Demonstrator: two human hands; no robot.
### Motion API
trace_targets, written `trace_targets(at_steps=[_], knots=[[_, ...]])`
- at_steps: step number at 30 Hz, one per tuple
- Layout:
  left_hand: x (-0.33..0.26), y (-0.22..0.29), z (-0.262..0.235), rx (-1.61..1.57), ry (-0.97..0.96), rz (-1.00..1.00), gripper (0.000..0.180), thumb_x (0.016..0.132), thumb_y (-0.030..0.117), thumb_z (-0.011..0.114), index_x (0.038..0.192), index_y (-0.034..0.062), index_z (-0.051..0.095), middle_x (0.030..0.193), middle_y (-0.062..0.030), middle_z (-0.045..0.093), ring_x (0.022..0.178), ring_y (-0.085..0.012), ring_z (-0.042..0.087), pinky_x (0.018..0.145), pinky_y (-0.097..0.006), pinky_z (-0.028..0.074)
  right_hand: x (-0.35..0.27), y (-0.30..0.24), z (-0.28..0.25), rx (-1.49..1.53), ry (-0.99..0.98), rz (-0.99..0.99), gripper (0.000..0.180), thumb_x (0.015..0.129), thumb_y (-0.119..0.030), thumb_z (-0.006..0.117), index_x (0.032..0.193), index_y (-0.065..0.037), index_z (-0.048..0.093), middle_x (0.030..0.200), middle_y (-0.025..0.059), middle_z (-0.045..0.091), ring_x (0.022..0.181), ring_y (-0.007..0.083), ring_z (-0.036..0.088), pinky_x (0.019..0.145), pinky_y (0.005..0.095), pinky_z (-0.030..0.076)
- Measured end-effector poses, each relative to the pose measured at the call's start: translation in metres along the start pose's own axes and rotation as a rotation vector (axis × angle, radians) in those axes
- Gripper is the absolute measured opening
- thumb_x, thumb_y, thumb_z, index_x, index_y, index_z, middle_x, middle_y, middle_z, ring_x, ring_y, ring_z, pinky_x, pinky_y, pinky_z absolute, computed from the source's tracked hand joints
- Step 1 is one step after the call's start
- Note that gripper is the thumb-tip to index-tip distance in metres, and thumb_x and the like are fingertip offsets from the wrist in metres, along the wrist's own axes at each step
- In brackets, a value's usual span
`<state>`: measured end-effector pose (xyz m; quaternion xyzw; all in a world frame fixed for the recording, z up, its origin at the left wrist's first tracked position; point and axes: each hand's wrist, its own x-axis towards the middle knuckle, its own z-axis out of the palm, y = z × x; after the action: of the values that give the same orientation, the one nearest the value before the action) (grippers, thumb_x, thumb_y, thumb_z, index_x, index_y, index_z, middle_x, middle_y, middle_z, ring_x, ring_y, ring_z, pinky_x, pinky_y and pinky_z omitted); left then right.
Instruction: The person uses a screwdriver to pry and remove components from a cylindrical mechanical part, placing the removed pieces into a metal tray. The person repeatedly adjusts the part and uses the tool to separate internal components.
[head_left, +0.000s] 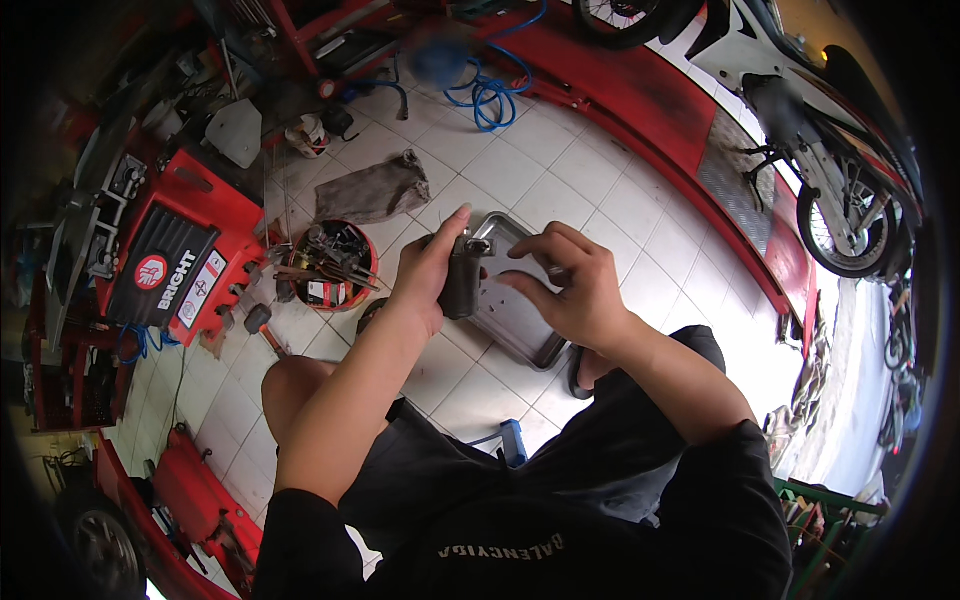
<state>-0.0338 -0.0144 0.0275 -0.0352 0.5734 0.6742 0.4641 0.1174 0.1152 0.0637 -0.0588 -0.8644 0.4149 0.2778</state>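
My left hand (422,268) is wrapped round a dark cylindrical part (461,286) with a shiny metal fitting at its top, held upright; its exact kind I cannot make out. Just to the right of it hovers my right hand (582,285), thumb and forefinger apart and the other fingers curled, with nothing visible between them. Below both hands a grey metal tray (515,328) lies on the tiled floor, with a few small dark bits in it. The hands and the part cover some of the tray.
A red tub (366,250) full of tools stands left of the tray, near a hammer (262,325) and a red machine (190,260). Beyond lies a grey rag (370,190). A blue hose (490,105) coils near a red lift platform (640,85). A motorcycle (835,150) stands at right.
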Motion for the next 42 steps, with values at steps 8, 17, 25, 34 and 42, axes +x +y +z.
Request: trace_targets(at_steps=[8, 17, 25, 34, 42], knots=[[0.003, -0.034, 0.016, -0.044, -0.167, 0.025, 0.057, 0.086, 0.052, 0.079, 0.110, 0.0023, 0.067, 0.093, -0.0052, 0.068, 0.077, -0.0163, 0.068, 0.065, -0.033, 0.059, 0.001, 0.022, -0.006, -0.155, -0.039, -0.094, 0.031, 0.075, -0.022, 0.087, 0.097, -0.005, 0.073, 0.092, 0.0121, 0.065, 0.079, 0.0324, 0.069, 0.068, 0.0398, 0.057], [0.022, -0.040, -0.004, -0.083, -0.213, -0.204, 0.049, 0.101, 0.051, 0.057, 0.127, 0.0092, 0.062, 0.116, -0.0067, 0.068, 0.106, -0.0193, 0.068, 0.088, -0.036, 0.055, -0.008, 0.030, 0.003, -0.109, -0.098, -0.165, 0.025, 0.075, -0.015, 0.075, 0.095, -0.001, 0.068, 0.090, 0.0138, 0.062, 0.076, 0.0380, 0.066, 0.065, 0.0488, 0.053], [0.019, -0.038, 0.001, -0.107, -0.296, -0.114, 0.050, 0.103, 0.050, 0.054, 0.128, 0.0081, 0.062, 0.116, -0.0050, 0.067, 0.109, -0.0178, 0.066, 0.095, -0.033, 0.051, -0.009, 0.030, 0.016, -0.145, -0.115, -0.139, 0.033, 0.076, -0.013, 0.072, 0.107, -0.003, 0.069, 0.100, 0.0163, 0.064, 0.083, 0.0381, 0.068, 0.069, 0.0483, 0.056], [0.026, -0.037, -0.010, -0.042, -0.269, -0.103, 0.046, 0.104, 0.047, 0.054, 0.128, 0.0085, 0.062, 0.114, -0.0055, 0.068, 0.101, -0.0151, 0.069, 0.085, -0.030, 0.057, -0.007, 0.020, 0.004, -0.034, -0.103, -0.034, 0.034, 0.078, -0.015, 0.076, 0.107, 0.001, 0.067, 0.101, 0.0193, 0.066, 0.092, 0.0401, 0.067, 0.079, 0.0476, 0.056], [0.022, -0.040, -0.005, -0.132, -0.257, -0.096, 0.041, 0.106, 0.043, 0.052, 0.125, 0.0090, 0.063, 0.112, -0.0047, 0.068, 0.097, -0.0141, 0.070, 0.080, -0.029, 0.058, -0.005, 0.027, 0.015, -0.009, -0.088, -0.110, 0.032, 0.078, -0.014, 0.076, 0.106, 0.001, 0.070, 0.096, 0.0193, 0.066, 0.089, 0.0394, 0.067, 0.079, 0.0472, 0.056]])
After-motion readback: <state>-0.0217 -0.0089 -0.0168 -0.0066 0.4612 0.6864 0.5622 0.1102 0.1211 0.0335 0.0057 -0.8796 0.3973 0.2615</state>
